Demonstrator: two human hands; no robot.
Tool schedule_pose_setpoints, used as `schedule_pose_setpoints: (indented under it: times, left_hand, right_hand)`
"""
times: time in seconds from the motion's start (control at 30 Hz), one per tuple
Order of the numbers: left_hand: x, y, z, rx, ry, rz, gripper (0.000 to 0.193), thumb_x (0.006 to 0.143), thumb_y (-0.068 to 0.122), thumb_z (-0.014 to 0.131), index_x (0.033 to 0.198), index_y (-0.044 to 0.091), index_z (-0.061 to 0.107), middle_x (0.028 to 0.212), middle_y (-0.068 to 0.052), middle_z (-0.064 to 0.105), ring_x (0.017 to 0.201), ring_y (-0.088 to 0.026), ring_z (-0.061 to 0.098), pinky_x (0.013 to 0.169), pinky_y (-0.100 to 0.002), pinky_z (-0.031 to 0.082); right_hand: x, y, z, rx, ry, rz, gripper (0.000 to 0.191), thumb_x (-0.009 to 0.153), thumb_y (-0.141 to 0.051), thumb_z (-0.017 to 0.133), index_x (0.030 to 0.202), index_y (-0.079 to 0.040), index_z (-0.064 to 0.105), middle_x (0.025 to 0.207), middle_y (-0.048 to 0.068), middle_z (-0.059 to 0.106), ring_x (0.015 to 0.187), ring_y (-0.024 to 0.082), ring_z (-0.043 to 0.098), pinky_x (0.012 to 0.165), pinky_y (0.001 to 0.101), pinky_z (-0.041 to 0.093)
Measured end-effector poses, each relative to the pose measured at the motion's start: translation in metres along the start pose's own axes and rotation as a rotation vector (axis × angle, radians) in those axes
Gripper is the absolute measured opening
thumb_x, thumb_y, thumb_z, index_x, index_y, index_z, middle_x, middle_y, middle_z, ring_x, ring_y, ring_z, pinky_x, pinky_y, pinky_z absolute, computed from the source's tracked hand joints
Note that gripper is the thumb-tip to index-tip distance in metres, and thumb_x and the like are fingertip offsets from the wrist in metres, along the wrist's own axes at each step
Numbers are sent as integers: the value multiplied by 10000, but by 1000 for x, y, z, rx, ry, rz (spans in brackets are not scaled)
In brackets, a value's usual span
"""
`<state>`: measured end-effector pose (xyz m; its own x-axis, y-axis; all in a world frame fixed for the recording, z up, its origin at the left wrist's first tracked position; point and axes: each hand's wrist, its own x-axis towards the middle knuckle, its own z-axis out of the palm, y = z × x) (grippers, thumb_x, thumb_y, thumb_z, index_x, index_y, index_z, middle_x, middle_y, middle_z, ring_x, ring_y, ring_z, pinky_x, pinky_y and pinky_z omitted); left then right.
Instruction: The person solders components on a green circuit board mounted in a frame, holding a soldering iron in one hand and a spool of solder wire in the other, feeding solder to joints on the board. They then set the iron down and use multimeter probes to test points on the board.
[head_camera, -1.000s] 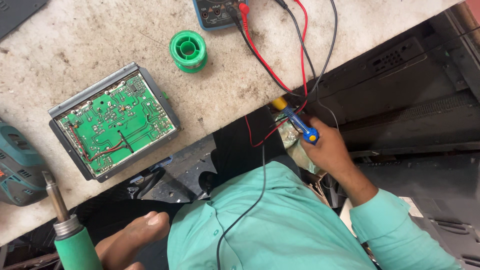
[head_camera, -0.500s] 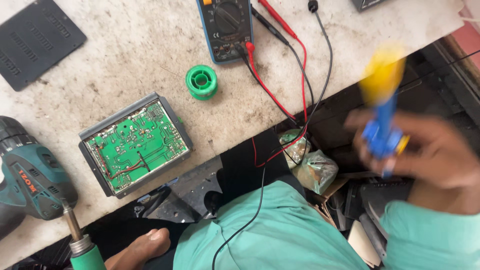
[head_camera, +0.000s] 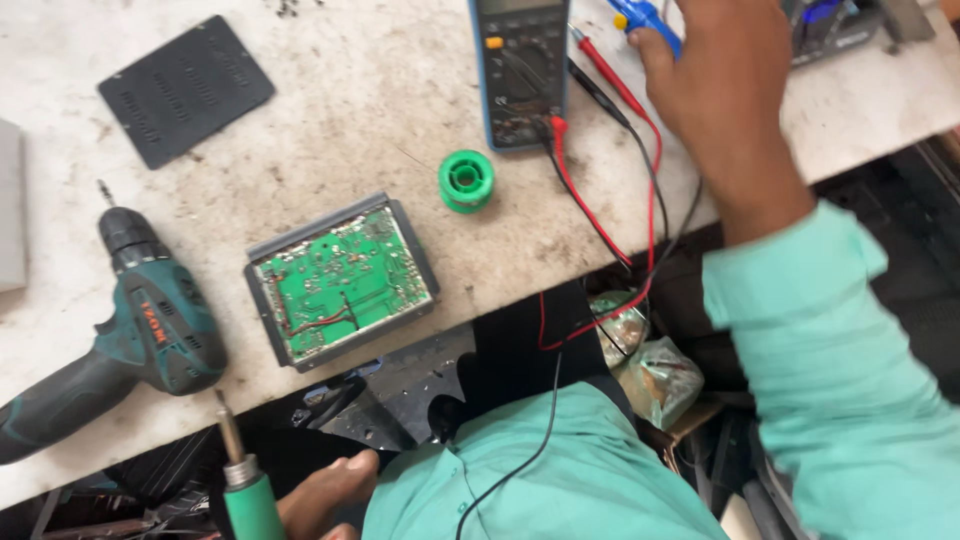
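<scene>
My right hand (head_camera: 725, 90) is raised over the far right of the worn bench, shut on a blue tool with a yellow end (head_camera: 645, 20). It hovers just right of a multimeter (head_camera: 520, 70), whose red and black leads (head_camera: 650, 200) trail off the bench edge. A green solder spool (head_camera: 466, 180) lies below the meter. A green circuit board in a grey metal frame (head_camera: 340, 280) sits near the front edge. My left hand (head_camera: 330, 495) is low, under the bench edge, beside a green-handled iron (head_camera: 250, 495) with its metal tip up. Whether it grips the iron is hidden.
A teal cordless drill (head_camera: 140, 330) lies at the left of the bench. A black vented cover (head_camera: 185, 88) rests at the back left. Under the bench are clear plastic bags (head_camera: 650, 370), dark metal parts and a thin black wire over my shirt.
My right hand rose from below the bench edge up and over the bench to beside the multimeter, carrying the blue tool. The view shifted left, so the drill and the black cover are now in sight.
</scene>
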<state>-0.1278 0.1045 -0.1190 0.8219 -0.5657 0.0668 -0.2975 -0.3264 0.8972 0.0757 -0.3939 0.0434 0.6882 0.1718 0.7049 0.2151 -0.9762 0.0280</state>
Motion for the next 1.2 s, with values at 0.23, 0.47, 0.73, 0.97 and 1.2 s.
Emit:
schedule_pose_setpoints:
  times: [0.23, 0.47, 0.73, 0.97, 1.2]
  left_hand:
    - [4, 23, 2, -341, 139, -454, 514, 905, 189, 642, 1360, -44, 690, 1341, -199, 685, 1357, -351, 544, 1137, -541, 319]
    - [27, 57, -13, 158, 150, 250, 312, 1094, 208, 506, 1397, 147, 553, 1415, -106, 723, 1316, -273, 687, 1186, -510, 448]
    - [88, 124, -11, 382, 536, 278, 449, 813, 163, 830, 1191, 142, 587, 1214, -161, 711, 1187, -325, 700, 985, -476, 557]
    - [98, 106, -12, 324, 412, 343, 153, 885, 161, 763, 1017, 116, 698, 936, -18, 775, 943, -175, 783, 942, -427, 573]
    - [84, 83, -6, 228, 323, 279, 151, 895, 168, 770, 972, 142, 642, 962, 20, 790, 952, -148, 786, 996, -449, 553]
  right_hand:
    - [-13, -118, 7, 415, -67, -114, 373, 872, -237, 893, 1136, -40, 718, 1128, 134, 697, 1014, 330, 681, 861, 428, 547]
    - [-7, -159, 11, 471, -178, -24, 518, 810, -174, 881, 1279, -69, 686, 1182, 128, 666, 1024, 326, 689, 862, 425, 547]
    - [-61, -177, -34, 1260, -649, -132, 547, 706, -45, 800, 1242, -54, 688, 1203, 142, 710, 1048, 279, 755, 884, 350, 599]
    - [-94, -187, -26, 1380, -690, -42, 513, 782, -36, 859, 1264, -44, 683, 1178, 135, 748, 1032, 252, 790, 855, 321, 629]
    - [-90, -169, -20, 1365, -684, 42, 501, 710, -72, 917, 1171, -68, 721, 1029, 91, 741, 831, 160, 761, 689, 247, 601]
